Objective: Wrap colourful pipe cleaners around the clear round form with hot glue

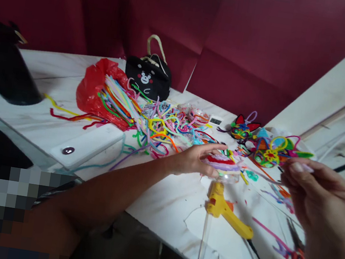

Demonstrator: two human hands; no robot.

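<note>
My left hand reaches out over the white table, its fingers closed round a small round craft piece of red, pink and clear parts. My right hand is raised near the camera at the right, fingers pinched on a thin lilac pipe cleaner that runs back toward the craft piece. A yellow glue gun lies on the table just below the left hand. A heap of coloured pipe cleaners lies beyond the left forearm.
A red plastic bag and a black bear-face bag sit at the back. Finished pipe-cleaner figures stand at the right. Red-handled scissors lie near the front right edge. A black object stands far left.
</note>
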